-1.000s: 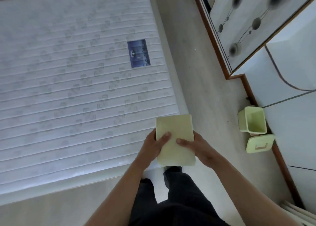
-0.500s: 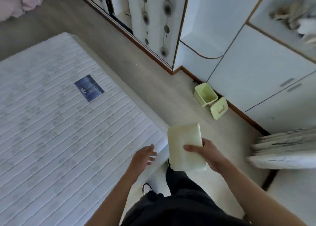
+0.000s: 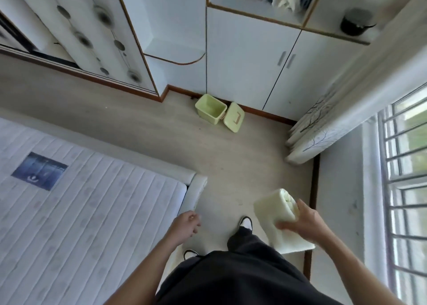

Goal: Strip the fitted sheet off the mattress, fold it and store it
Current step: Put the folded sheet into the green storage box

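- Nearest: person stands at foot corner of bed, dark trousers, both forearms out in front.
- Right hand (image 3: 307,221) grips the folded sheet (image 3: 280,219), fingers curled round its top edge & side; pale-yellow bundle held in the air over the floor, right of the person's feet, well apart from the bed.
- Left hand (image 3: 186,225) holds nothing, fingers loosely curled, hanging just beside the bed-frame corner.
- Mattress (image 3: 87,203) lies bare at left – quilted white ticking, blue label showing. Stripping looks done, folding too.
- Step in hand, by the look of it: carrying sheet to storage. Only the storing is left.
- Mid-distance: open green bin (image 3: 210,111) w/ lid (image 3: 234,118) lying beside it on the floor, against the cabinet base.
- Far: white cabinet (image 3: 251,59) w/ two doors shut, handles at the centre seam; open shelf (image 3: 258,11) above it holds crumpled cloth.
- Next move prob. calls for a free hand to pull a door, or lifting the bundle up to the shelf – which spot is meant can't be told.
- Curtain (image 3: 346,110) & barred window at right.
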